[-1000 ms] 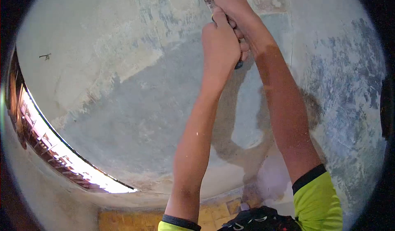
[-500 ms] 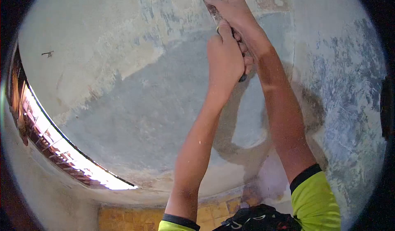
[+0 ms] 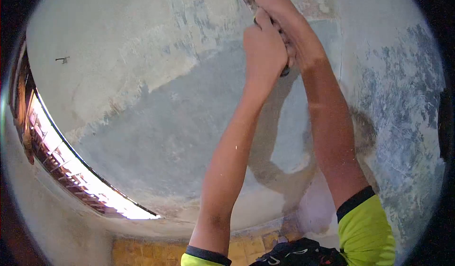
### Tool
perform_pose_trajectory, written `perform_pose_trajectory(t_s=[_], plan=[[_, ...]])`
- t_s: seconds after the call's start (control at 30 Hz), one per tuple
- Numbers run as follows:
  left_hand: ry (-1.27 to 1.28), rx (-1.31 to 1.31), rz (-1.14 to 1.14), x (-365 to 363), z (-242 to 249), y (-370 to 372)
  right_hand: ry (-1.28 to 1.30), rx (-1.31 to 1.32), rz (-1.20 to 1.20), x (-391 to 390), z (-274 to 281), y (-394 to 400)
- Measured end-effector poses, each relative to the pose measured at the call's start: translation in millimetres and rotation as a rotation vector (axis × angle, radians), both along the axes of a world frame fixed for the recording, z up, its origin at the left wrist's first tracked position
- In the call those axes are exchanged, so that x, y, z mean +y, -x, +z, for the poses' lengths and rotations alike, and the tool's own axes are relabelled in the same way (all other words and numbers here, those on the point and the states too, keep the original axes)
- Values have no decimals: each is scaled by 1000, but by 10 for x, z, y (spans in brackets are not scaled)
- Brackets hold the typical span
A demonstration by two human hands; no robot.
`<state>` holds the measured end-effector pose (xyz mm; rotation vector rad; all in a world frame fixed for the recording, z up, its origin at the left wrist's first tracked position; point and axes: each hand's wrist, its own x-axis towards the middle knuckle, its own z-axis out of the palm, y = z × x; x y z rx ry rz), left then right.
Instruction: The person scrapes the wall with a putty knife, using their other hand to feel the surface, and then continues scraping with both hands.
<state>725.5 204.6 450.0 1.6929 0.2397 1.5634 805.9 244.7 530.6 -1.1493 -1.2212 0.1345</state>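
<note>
A scraper (image 3: 248,1) with a metal blade and a dark handle is held against the upper part of a patchy wall (image 3: 189,119). My left hand (image 3: 266,48) is wrapped round its handle, whose dark end sticks out below the fist. Higher up, my right hand (image 3: 275,3) grips the blade end, with its fingertips near the blade's upper edge. The two hands are close together, and the right wrist passes beside the left fingers. Behind them the wall shows a smooth grey area and a paler, flaking coat.
A bright opening (image 3: 76,171) with a grille curves along the lower left. A small piece of metal (image 3: 62,59) juts from the wall at the upper left. Yellow tiles (image 3: 156,252) show at the bottom. Rough bluish patches (image 3: 403,100) cover the wall at the right.
Both hands and the scraper have moved slightly up in view, with the left hand a little to the right. The view of the wall has shifted slightly. Both hands keep their hold.
</note>
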Motion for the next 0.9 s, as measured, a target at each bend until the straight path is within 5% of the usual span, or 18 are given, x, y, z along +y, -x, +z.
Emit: perform_pose_trajectory(t_s=[0.3,0.4,0.6,0.8,0.9], plan=[[59,93,108,-188,-68,158,-140,-26,-18,34,-171,26],[82,19,-124,-75,264,123,121,2,87,-365,242,152],[331,43,-46,-307,-160,154,-102,-63,55,-189,-372,81],[162,31,50,-116,55,76,-173,-208,-45,155,-1,18],[128,78,50,-66,-222,123,-204,-152,-117,82,-273,71]])
